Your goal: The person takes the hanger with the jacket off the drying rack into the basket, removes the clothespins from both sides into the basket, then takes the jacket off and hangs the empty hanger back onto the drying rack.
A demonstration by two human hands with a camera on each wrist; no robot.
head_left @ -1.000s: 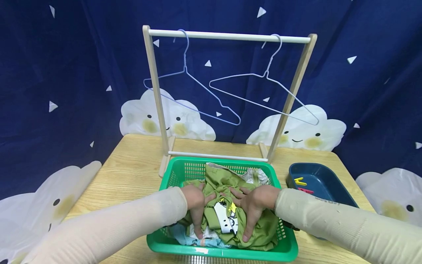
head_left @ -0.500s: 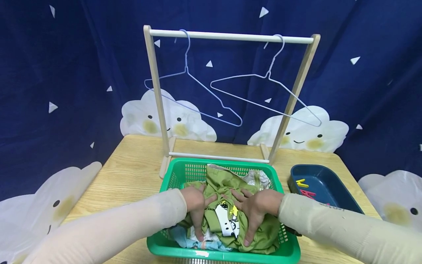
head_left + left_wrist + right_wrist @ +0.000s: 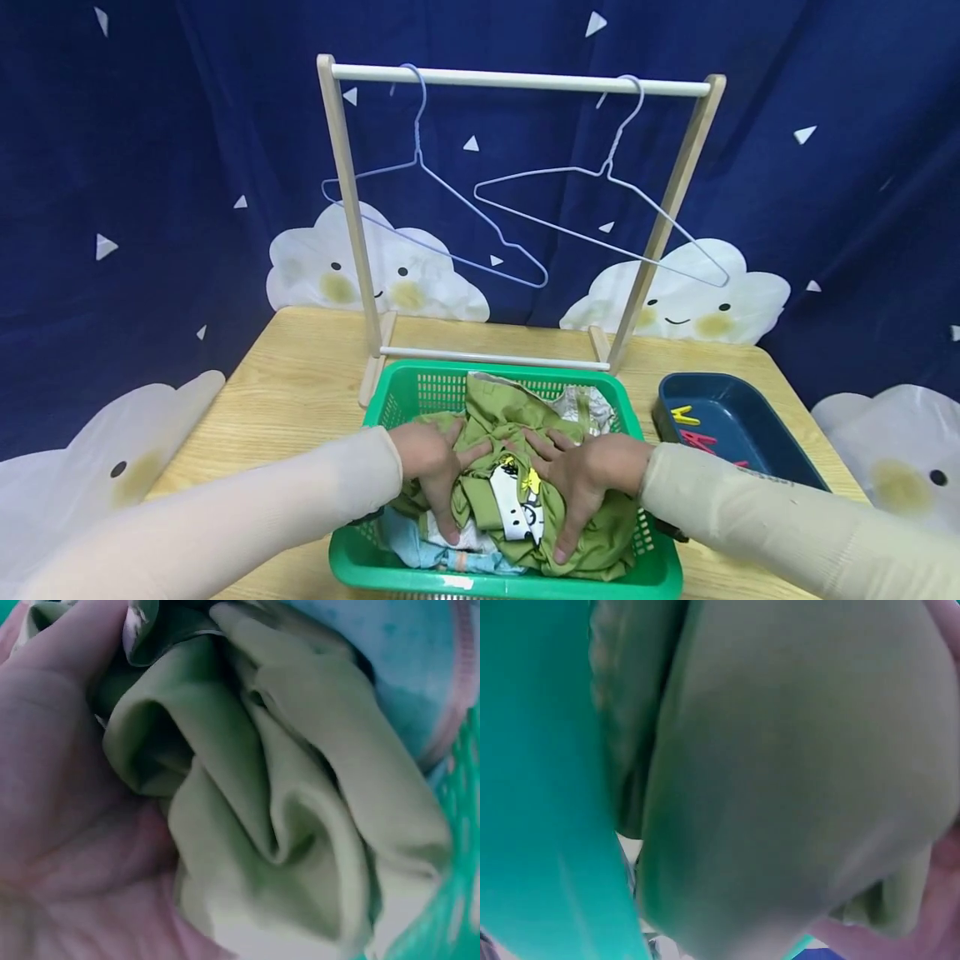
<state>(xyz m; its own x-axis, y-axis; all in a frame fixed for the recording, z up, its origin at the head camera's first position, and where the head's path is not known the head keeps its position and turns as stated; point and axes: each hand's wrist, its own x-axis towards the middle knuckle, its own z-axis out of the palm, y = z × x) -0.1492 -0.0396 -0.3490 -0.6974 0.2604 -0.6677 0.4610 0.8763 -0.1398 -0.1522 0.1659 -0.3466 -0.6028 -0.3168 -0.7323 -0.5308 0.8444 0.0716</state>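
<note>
A crumpled olive-green garment (image 3: 506,400) with a white cartoon dog and yellow print lies on top in a green plastic basket (image 3: 506,583). My left hand (image 3: 435,467) rests on its left part, fingers and thumb spread. On its right part lies my right hand (image 3: 588,479), also spread, the thumb pointing toward me. In the left wrist view, folds of the garment (image 3: 262,787) bunch against the palm. The right wrist view shows the smooth cloth (image 3: 795,750) beside the basket wall (image 3: 540,780). Light blue cloth (image 3: 420,550) shows beneath, at the basket's front left.
Behind the basket stands a wooden rack with a white bar (image 3: 517,79). A blue hanger (image 3: 480,212) and a pale hanger (image 3: 558,225) hang from it. A dark blue tray (image 3: 720,387) at right holds yellow and red clothespins (image 3: 697,439). The wooden table (image 3: 300,392) extends left.
My left hand has shifted slightly left on the garment. My right hand stays nearly in place, and the whole view has moved a little.
</note>
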